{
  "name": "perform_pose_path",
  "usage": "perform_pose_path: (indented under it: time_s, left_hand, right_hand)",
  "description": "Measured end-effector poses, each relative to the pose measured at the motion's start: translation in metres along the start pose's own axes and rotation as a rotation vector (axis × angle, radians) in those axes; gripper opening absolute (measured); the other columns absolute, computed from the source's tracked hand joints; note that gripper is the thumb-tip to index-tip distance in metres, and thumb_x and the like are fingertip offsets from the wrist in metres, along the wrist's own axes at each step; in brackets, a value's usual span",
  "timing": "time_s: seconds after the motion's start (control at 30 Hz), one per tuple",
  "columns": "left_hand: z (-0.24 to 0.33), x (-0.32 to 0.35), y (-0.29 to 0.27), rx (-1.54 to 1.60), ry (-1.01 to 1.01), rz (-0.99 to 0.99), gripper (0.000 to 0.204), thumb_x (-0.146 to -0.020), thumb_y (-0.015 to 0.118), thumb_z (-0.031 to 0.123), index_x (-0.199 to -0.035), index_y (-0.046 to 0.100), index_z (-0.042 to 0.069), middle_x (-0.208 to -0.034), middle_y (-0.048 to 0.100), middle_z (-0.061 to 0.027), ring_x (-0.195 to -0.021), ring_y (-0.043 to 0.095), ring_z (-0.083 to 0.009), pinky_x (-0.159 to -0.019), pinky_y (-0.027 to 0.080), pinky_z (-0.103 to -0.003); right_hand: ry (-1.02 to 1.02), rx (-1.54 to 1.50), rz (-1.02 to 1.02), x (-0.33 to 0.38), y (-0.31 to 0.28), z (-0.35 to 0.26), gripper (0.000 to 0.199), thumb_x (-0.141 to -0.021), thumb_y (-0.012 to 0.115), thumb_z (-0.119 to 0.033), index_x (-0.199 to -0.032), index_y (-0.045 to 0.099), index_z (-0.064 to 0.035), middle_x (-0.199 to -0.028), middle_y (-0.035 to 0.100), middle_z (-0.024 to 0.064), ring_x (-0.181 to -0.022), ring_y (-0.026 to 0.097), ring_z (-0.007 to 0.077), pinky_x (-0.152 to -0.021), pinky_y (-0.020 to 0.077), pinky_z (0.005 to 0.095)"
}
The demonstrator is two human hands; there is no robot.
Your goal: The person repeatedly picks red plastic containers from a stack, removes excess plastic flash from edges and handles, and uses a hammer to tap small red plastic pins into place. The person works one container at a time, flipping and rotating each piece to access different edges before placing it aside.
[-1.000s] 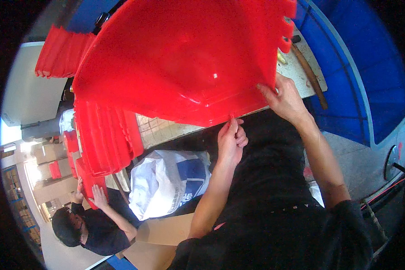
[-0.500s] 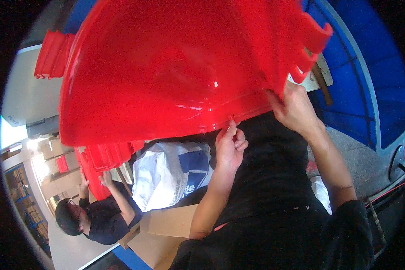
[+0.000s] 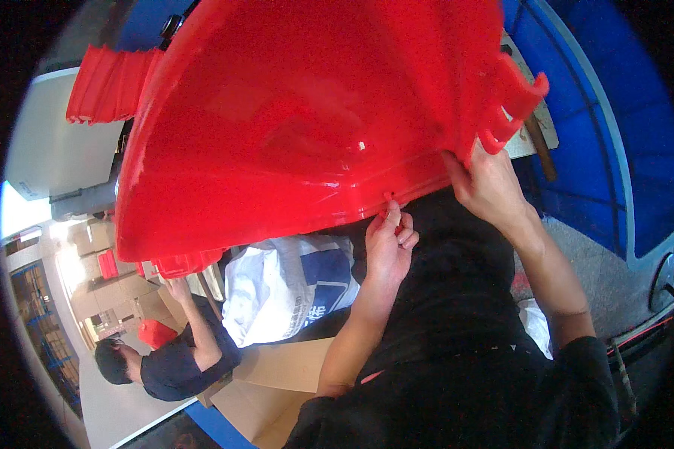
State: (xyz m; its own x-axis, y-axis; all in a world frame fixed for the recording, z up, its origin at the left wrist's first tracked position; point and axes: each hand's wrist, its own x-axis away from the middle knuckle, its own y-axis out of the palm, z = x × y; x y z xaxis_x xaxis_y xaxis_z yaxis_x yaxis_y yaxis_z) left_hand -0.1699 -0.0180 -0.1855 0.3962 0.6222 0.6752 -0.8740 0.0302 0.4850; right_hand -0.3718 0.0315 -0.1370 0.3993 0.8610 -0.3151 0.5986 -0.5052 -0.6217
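A large, glossy red plastic shell (image 3: 277,142) fills the upper middle of the view, its hollow inside facing me. My right hand (image 3: 490,183) grips its lower right rim, thumb on the inner face and the other fingers mostly hidden behind. At the lower edge, my left hand (image 3: 389,243) is closed in a pinch, fingertips touching the rim beside a tiny dark hole. A small red piece shows at those fingertips, too small to name. Curved red clips (image 3: 513,105) stick out on the shell's right side.
Below the shell stand a white and blue sack (image 3: 284,288) and an open cardboard box (image 3: 269,382). A blue-walled bin (image 3: 577,135) rises at the right. A ribbed red part (image 3: 112,84) projects at the far left. At lower left, a co-worker (image 3: 176,359) reaches toward red plastic parts.
The shell has shifted slightly right, tilting a little. My left hand has moved slightly right along with it, still pinched at the rim. The co-worker's arms and red parts have moved.
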Motion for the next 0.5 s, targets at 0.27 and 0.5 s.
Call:
perform_pose_path:
  time_s: [0.27,0.5]
  left_hand:
    - [-0.006,-0.005,0.001,0.051,-0.015,0.012,0.014,-0.101,0.057,0.023,-0.107,0.06,0.011,-0.073,0.048,0.001,-0.055,0.035,-0.0079,-0.051,0.028,-0.024]
    - [-0.007,-0.011,0.0,0.192,-0.034,0.008,0.005,-0.1,0.059,0.018,-0.104,0.06,0.016,-0.077,0.052,0.0009,-0.054,0.036,-0.0085,-0.05,0.028,-0.023]
  right_hand:
    - [0.019,-0.006,-0.003,0.0,0.006,-0.005,0.052,-0.08,0.063,0.002,-0.13,0.05,0.0024,-0.113,0.063,0.0256,-0.102,0.063,0.0428,-0.084,0.0537,0.0465]
    - [0.324,-0.46,-0.422,-0.007,-0.058,0.015,0.072,-0.086,0.073,-0.028,-0.145,0.042,-0.0007,-0.147,0.048,0.0199,-0.134,0.048,0.0308,-0.108,0.0406,0.043]
